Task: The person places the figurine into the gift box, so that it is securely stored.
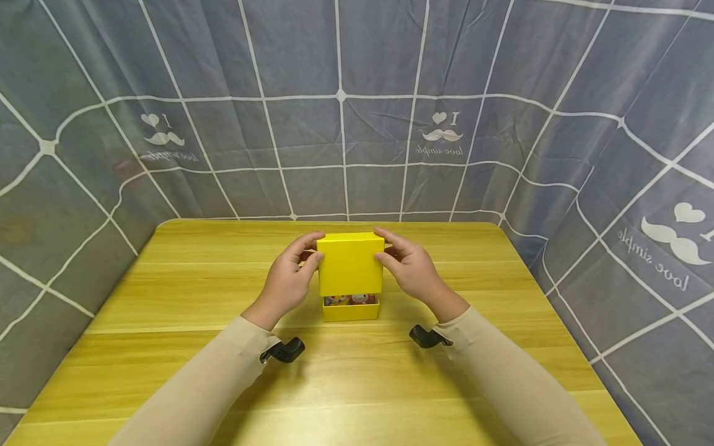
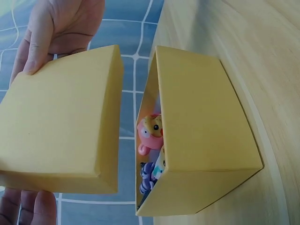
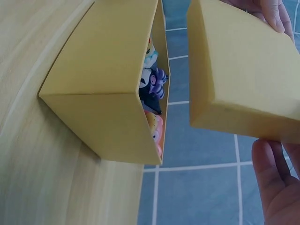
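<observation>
A yellow box lid (image 1: 350, 266) is held between both hands, lifted above an open yellow box (image 1: 351, 313) and tilted so its flat top faces me. My left hand (image 1: 286, 275) pinches the lid's left edge, thumb on the front. On the opposite edge, my right hand (image 1: 411, 269) grips it the same way. Small toy figures fill part of the box: a pink one (image 2: 149, 137) shows in the left wrist view, and a purple striped one (image 3: 158, 84) in the right wrist view. The box walls hide the rest of its contents.
The box stands on a wood-grain table (image 1: 212, 291). A grey-blue curtain (image 1: 301, 130) with white grid lines hangs behind the table and along its sides. A black wrist device (image 1: 287, 350) sticks out under the left cuff, another (image 1: 425, 336) under the right.
</observation>
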Available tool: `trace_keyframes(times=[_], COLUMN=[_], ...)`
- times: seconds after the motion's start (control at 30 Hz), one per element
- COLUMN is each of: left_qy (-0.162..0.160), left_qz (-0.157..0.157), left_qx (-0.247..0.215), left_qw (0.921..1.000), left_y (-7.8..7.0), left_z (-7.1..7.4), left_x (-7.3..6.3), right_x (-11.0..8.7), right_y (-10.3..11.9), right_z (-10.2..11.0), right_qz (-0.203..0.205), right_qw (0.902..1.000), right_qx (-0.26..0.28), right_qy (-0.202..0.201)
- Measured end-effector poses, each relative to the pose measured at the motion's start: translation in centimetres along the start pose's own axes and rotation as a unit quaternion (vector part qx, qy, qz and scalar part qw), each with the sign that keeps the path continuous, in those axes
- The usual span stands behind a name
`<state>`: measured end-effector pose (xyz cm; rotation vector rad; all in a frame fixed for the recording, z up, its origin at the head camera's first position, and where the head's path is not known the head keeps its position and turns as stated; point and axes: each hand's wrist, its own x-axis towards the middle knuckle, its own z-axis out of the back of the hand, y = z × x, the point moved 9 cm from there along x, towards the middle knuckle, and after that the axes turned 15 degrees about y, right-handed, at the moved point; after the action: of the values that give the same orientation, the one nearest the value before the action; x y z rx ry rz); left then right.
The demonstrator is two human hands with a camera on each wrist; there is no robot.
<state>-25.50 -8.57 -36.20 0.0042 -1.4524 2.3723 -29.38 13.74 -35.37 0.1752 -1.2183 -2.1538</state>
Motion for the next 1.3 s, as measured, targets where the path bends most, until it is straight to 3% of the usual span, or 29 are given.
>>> trace_keyframes(times=[0.27, 0.57, 0.87, 1.3], left_qy=[0.029, 0.060, 0.056, 0.023], left_qz=[0.011, 0.003, 0.002, 0.033], left_qx=[-0.017, 0.011, 0.001, -0.017], left_qw=[0.9994, 0.9981, 0.9984, 0.9990], left_y=[0.5, 0.5, 0.5, 1.2], left_z=[-0.6, -1.1, -1.1, -0.5], left_x=[-0.2, -0.5, -0.4, -0.2], right_x=[-0.2, -0.2, -0.2, -0.6], right_y=[-0.1, -0.5, -0.9, -1.1], right_z=[0.2, 0.5, 0.0, -1.2], right_qz=[-0.015, -0.024, -0.024, -0.007], right_qw=[0.9997, 0.9987, 0.9990, 0.9987], right_qx=[0.012, 0.027, 0.036, 0.018], right_qy=[-0.017, -0.036, -0.010, 0.047])
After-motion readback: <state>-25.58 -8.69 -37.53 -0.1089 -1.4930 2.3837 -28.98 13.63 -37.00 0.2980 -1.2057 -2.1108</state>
